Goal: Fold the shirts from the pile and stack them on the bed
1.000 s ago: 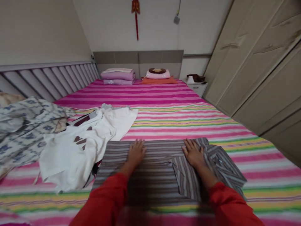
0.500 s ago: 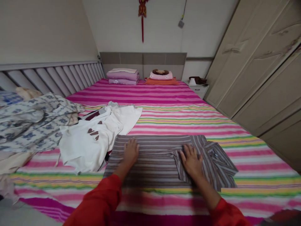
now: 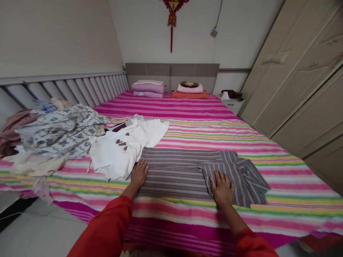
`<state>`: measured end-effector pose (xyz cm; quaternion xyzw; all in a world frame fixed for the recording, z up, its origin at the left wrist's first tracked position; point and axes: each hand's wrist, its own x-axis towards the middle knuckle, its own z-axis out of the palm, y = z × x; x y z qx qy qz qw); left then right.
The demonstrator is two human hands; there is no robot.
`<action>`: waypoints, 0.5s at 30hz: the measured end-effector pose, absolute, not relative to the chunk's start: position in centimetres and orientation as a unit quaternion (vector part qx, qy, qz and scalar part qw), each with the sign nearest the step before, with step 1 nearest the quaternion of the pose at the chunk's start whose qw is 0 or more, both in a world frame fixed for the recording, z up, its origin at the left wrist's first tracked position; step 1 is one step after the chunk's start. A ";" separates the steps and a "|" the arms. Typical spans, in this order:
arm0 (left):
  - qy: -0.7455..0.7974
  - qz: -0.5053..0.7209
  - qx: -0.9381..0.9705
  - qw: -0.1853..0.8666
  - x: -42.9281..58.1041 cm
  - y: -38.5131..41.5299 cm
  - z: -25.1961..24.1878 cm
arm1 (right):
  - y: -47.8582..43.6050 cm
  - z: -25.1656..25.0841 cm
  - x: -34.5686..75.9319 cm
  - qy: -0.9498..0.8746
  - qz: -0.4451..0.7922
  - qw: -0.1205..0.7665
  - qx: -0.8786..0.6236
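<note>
A wide bed (image 3: pixel 203 137) under striped pink cloth meets a grey headboard (image 3: pixel 195 71) at the white far wall (image 3: pixel 144 35), where a red ornament (image 3: pixel 172 21) hangs. A pale slatted rail (image 3: pixel 107 82) lines its left side, below a beige wall (image 3: pixel 66 39). A white nightstand (image 3: pixel 232 105) stands near the tall cream wardrobe (image 3: pixel 300 85). Pale floor (image 3: pixel 53 228) shows at lower left; the light is dim.

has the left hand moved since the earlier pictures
Yes. Against the white top with brown print, the left hand has moved left, closer to it, and now lies at the left end of the striped shirt.
</note>
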<state>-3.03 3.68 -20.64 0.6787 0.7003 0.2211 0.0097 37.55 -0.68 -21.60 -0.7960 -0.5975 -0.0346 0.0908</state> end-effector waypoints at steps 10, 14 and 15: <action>0.755 0.407 0.490 0.157 -3.9 0.2 -20.8 | -0.9 -21.9 37.5 -0.600 -0.044 0.114 -0.790; 0.774 0.401 0.449 0.194 -4.3 1.6 -19.7 | -1.1 -21.7 37.2 -0.597 -0.059 0.114 -0.792; 0.778 0.398 0.440 0.204 -4.3 1.9 -19.4 | -1.1 -21.7 37.1 -0.597 -0.063 0.117 -0.791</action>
